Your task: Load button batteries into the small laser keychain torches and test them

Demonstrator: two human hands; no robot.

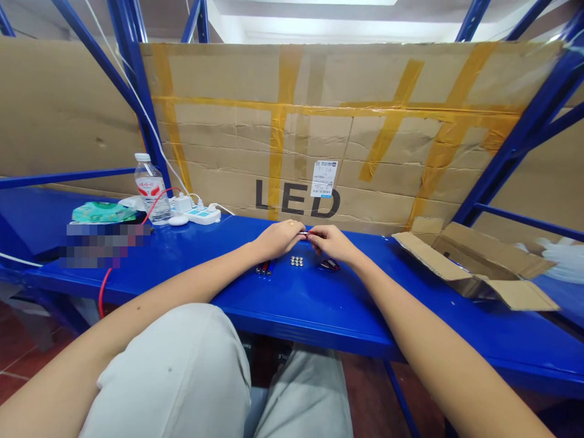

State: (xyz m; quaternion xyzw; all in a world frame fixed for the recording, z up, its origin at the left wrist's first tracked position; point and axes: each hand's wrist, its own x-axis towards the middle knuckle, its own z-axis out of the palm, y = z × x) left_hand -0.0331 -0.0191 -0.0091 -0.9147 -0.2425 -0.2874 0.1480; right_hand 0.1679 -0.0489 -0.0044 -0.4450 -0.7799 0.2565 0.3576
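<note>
A storeroom workbench: blue steel racking [137, 91], taped cardboard backing [365, 121], an open carton [479, 261].

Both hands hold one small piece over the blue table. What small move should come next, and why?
Probably press its two ends together with a slight twist. The left hand and right hand each pinch one end of the slim red-and-silver piece, the hands nearly touching, close by the silver discs on the blue table.

Our blue metal bench [319, 304] carries a water bottle [149, 188], green packet [103, 212] and power strip [203, 214] at left, small silver discs [297, 261] mid-bench, and an open cardboard box [479, 261] at right.
</note>
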